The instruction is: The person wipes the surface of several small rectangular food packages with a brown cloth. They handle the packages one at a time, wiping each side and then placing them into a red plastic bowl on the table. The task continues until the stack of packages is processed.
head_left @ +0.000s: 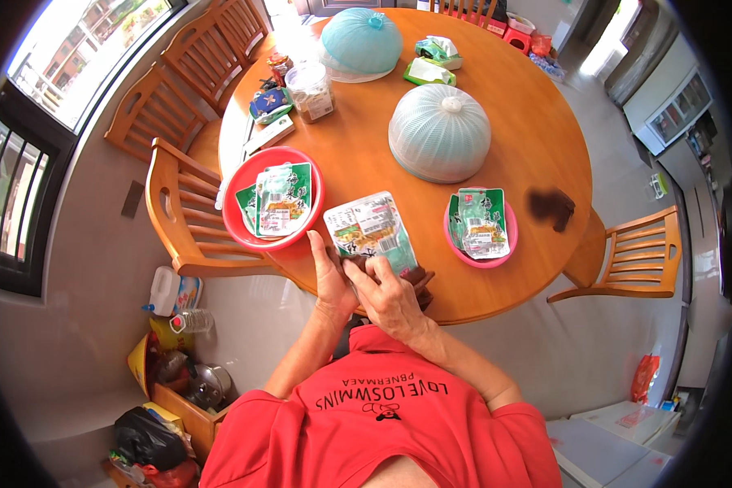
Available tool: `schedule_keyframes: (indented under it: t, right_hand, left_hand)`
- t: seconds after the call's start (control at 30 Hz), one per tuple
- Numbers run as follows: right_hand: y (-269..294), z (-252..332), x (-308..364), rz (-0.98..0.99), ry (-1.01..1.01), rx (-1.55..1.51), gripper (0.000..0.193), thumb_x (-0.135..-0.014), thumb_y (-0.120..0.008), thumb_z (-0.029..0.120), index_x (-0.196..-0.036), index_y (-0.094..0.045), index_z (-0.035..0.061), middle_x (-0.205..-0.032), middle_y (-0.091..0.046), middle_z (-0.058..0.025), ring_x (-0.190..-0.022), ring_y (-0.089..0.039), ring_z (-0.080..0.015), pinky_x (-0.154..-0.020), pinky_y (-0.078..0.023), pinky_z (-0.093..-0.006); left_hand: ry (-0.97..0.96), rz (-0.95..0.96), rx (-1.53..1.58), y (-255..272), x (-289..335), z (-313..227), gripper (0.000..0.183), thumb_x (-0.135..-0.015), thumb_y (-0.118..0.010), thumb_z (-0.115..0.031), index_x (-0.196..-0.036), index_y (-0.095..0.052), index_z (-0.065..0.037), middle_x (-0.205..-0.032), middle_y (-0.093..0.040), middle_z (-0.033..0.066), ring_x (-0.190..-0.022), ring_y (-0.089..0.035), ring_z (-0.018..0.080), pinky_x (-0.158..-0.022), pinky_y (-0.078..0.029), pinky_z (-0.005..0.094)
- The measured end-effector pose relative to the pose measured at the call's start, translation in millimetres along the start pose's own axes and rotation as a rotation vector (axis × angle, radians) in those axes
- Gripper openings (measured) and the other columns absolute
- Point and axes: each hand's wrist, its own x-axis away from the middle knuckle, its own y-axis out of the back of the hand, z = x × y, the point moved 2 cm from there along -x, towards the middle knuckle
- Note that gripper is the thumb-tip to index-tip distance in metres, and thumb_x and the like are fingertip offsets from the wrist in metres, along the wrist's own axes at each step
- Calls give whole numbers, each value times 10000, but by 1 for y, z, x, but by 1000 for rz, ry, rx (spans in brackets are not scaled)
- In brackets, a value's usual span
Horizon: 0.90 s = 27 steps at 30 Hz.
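Note:
Over the near edge of the table, a green and white food packet is tilted between my hands. My left hand holds its lower left side, thumb pointing up and the other fingers partly hidden behind it. My right hand is closed at the packet's lower edge, fingers bent against it. To the left, a red basin contains several similar packets. On the right stands a smaller pink bowl with more such packets in it.
The round wooden table carries a pale mesh food cover, a blue one, tissue packs and a clear plastic jar. A dark brown, blurred thing lies at right. Wooden chairs surround the table.

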Motion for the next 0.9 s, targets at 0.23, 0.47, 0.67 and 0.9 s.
schedule_keyframes:
  t: [0.23, 0.47, 0.67, 0.9]
  right_hand:
    - [16, -41, 16, -259, -137, 93, 307, -801, -629, -16, -1104, -627, 31, -856, -479, -103, -711, -592, -263, -573, -495, -351]
    - [18, -38, 18, -235, -179, 137, 334, -815, -594, -21, -1146, -570, 14, -879, -473, -112, -711, -593, -279, -579, -500, -364]
    - [9, -6, 29, 13, 0, -202, 258, -803, -609, -37, -1052, -643, 20, -872, -525, -96, -733, -602, -245, -626, -504, -322]
    - [33, -67, 54, 116, -367, -303, 180, -851, -526, -11, -952, -672, 23, -837, -595, -64, -705, -620, -193, -682, -517, -291]
  left_hand:
    - [105, 74, 165, 20, -8, 4, 473, -969, -470, -360, -1326, -450, -50, -1272, -565, 138, -1132, -569, 288, -980, -455, 459]
    - [93, 100, 174, 7, -7, 11, 498, -982, -427, -398, -1334, -439, -47, -1271, -563, 141, -1123, -575, 287, -981, -457, 457]
    - [51, -37, 39, 23, -7, 14, 515, -982, -414, -431, -1336, -438, -58, -1254, -571, 130, -1097, -589, 279, -940, -491, 432]
    - [-4, 50, 217, 28, -6, -4, 491, -974, -451, -368, -1357, -427, -62, -1319, -531, 135, -1181, -534, 304, -1022, -410, 484]
